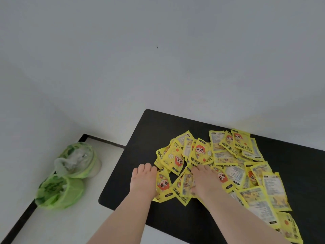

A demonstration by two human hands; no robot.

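Note:
Several yellow hand-warmer packets (pixel 233 166) lie scattered in an overlapping pile on a black table (pixel 140 141). My left hand (pixel 143 182) rests at the pile's left edge, fingers curled downward beside a packet with a red cartoon face (pixel 163 184). My right hand (pixel 204 180) lies on top of the packets near the middle of the pile, fingers bent down onto them. Whether either hand grips a packet is hidden by the backs of the hands.
Two green plastic bags (pixel 59 191) with contents sit on the light floor (pixel 73 224) to the left of the table. A grey wall rises behind the table. Dark skirting runs along the floor's edge.

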